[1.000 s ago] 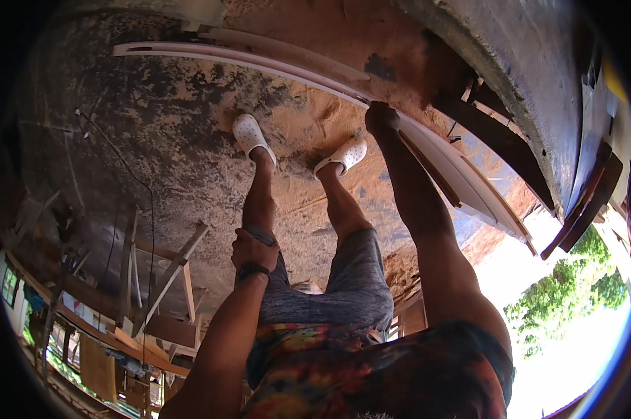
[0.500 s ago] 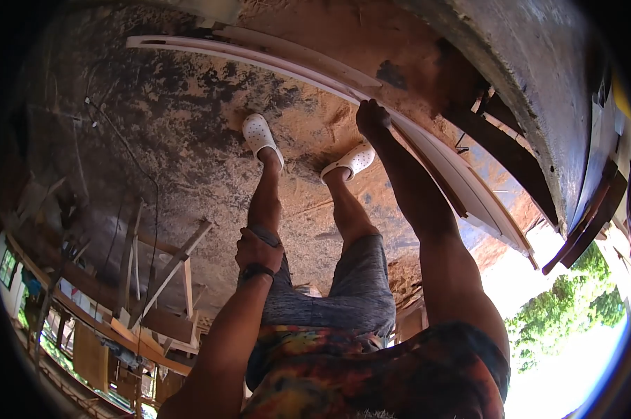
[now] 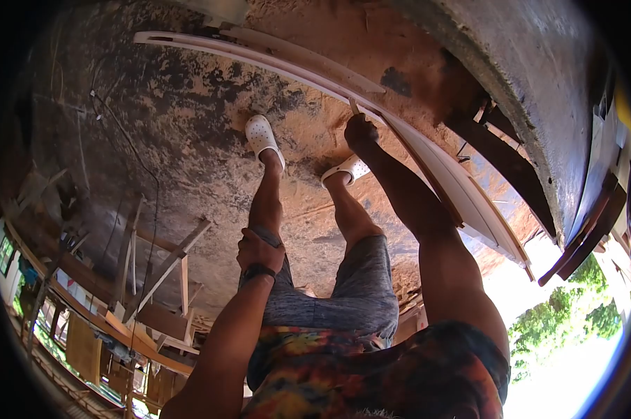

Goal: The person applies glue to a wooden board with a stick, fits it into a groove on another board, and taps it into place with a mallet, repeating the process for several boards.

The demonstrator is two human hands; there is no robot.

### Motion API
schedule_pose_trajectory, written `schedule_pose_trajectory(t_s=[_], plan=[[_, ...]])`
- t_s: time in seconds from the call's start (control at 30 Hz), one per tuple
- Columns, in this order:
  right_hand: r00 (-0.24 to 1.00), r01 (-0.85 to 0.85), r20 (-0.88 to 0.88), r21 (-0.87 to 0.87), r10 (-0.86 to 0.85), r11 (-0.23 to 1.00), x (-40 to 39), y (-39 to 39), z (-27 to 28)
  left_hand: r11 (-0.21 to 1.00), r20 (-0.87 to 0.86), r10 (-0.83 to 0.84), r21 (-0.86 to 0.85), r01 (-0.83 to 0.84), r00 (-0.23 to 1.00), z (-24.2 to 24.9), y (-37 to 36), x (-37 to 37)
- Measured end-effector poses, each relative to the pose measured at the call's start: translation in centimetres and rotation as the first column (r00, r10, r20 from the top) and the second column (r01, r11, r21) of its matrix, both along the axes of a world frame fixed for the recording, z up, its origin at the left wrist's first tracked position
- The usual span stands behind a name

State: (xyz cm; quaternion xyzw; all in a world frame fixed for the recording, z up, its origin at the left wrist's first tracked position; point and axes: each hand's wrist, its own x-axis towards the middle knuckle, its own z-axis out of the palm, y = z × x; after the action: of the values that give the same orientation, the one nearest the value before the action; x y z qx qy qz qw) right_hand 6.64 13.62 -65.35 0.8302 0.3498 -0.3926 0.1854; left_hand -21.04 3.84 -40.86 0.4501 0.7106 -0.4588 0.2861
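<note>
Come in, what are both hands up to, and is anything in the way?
Left hand by the leg, grip unclear. Right hand holding a pale stick at the long board. No obstruction seen between them.

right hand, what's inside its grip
A thin pale piece shows beyond the right hand near the long curved strip. The rest is covered by the closed fingers and can't be seen.

Dark patches blotch the reddish-brown floor point(image 3: 197, 157), with a thin cable point(image 3: 130, 145) trailing across its left side. Near left are a wooden frame point(image 3: 167, 265) and an upright tan panel point(image 3: 84, 349). On the right, a large grey slab point(image 3: 532, 70) slants above dark curved boards point(image 3: 507, 157); a yellow thing point(image 3: 623, 108) (partly cut off) shows beyond, and green foliage point(image 3: 556, 311) glows outside, near right.
</note>
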Motion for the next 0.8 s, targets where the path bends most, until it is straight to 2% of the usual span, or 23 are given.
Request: schedule_pose_trajectory(t_s=[0.07,0.1,0.17,0.23,0.4,0.5,0.57,0.67,0.8], plan=[[0.991,-0.130,0.017,-0.002,0.130,0.992,0.9,0.2,0.4,1.000,0.008,0.000,0.015,-0.001,1.000,0.0,-0.4,0.2],[0.991,-0.132,0.019,-0.004,0.132,0.991,1.4,-0.1,-0.2,1.000,-0.005,0.010,0.009,-0.010,1.000,0.2,-0.3,0.4],[0.958,-0.286,0.029,0.015,0.285,0.958,2.3,-0.6,-1.9,1.000,-0.017,0.021,0.007,-0.021,1.000,-0.1,-0.6,0.5],[0.961,-0.274,0.045,0.024,0.273,0.961,3.2,-0.2,-1.2,0.999,0.014,-0.029,-0.017,0.029,0.999,-0.4,-1.3,0.0],[0.949,-0.314,0.049,0.110,0.311,0.943,4.3,0.5,2.5,1.000,-0.009,-0.006,-0.023,0.006,1.000,-0.4,-1.2,0.6],[0.967,-0.252,0.052,0.083,0.249,0.964,4.4,0.5,3.1,1.000,-0.026,0.020,-0.023,-0.021,0.999,-0.2,-0.8,1.0],[0.997,-0.054,0.056,0.093,0.049,0.994,4.4,0.4,2.4,0.999,-0.024,0.028,-0.032,-0.029,0.999,-0.2,-0.8,1.0],[0.999,0.015,0.031,0.074,-0.018,0.997,4.1,0.1,1.0,0.999,-0.039,0.023,-0.045,-0.025,0.999,-0.2,-0.8,1.1],[0.996,0.078,0.039,0.060,-0.080,0.995,3.3,0.1,2.0,1.000,-0.013,-0.011,-0.028,0.011,1.000,-0.5,-1.2,0.6]])
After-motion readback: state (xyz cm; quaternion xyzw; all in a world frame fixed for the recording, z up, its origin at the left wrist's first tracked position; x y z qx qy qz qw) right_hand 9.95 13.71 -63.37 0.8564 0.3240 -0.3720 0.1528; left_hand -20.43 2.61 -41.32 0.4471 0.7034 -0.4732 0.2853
